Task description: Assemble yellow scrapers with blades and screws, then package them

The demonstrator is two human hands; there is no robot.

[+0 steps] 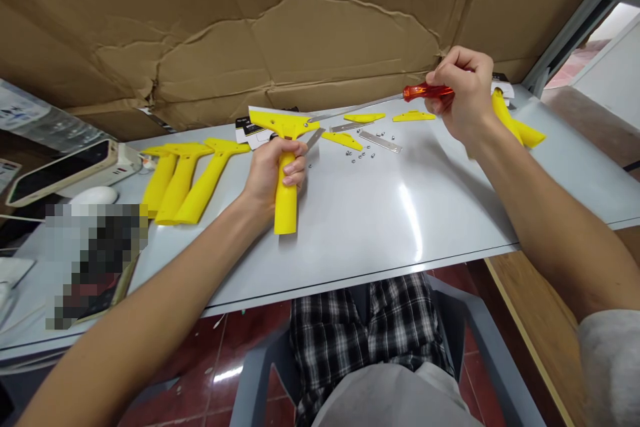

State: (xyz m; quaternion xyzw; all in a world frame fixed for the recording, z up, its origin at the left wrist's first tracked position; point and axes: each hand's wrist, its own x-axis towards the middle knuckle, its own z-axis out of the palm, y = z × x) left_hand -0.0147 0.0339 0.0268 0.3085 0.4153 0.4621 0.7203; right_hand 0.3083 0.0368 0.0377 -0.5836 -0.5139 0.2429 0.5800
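Note:
My left hand [274, 170] is wrapped round the handle of a yellow scraper [286, 203], held upright with its wide head at the top. A metal blade [315, 139] sticks out to the right by my fingers; whether I grip it too is hard to tell. My right hand [463, 90] grips the red handle of a screwdriver [427, 91]. Its long shaft slants left, and the tip meets the right end of the scraper's head, where a small screw seems to sit. Beyond lie loose blades [380, 141], yellow clamp strips [414, 116] and several small screws [361, 157].
Several yellow scraper handles [193, 183] lie at the left, others [515, 123] at the right. A phone [63, 170] leans on a white device, with a white mouse [95, 196] nearby. Cardboard [320, 33] walls the table's [350, 227] back edge.

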